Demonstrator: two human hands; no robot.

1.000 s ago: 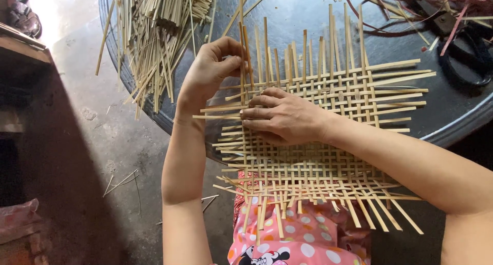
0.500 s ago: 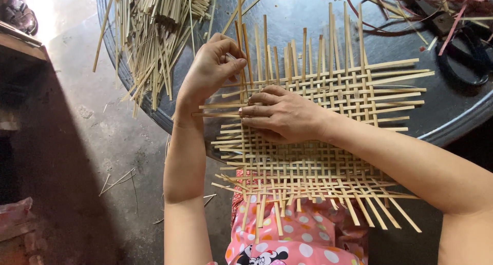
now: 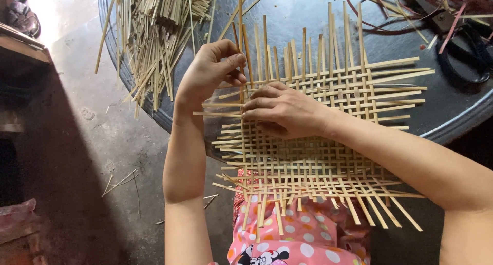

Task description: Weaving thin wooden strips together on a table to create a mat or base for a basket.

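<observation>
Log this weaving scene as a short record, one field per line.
surface: round dark table
workpiece: woven strip mat, open lattice, near edge overhanging the table above a pink dotted garment
left hand: left hand pinching an upright strip at the mat's left edge
right hand: right hand pressed flat on the mat, fingers pointing left
stock: pile of loose strips at the table's left, some overhanging the rim
other: dark cords at the table's right
floor: stray strips on concrete
</observation>
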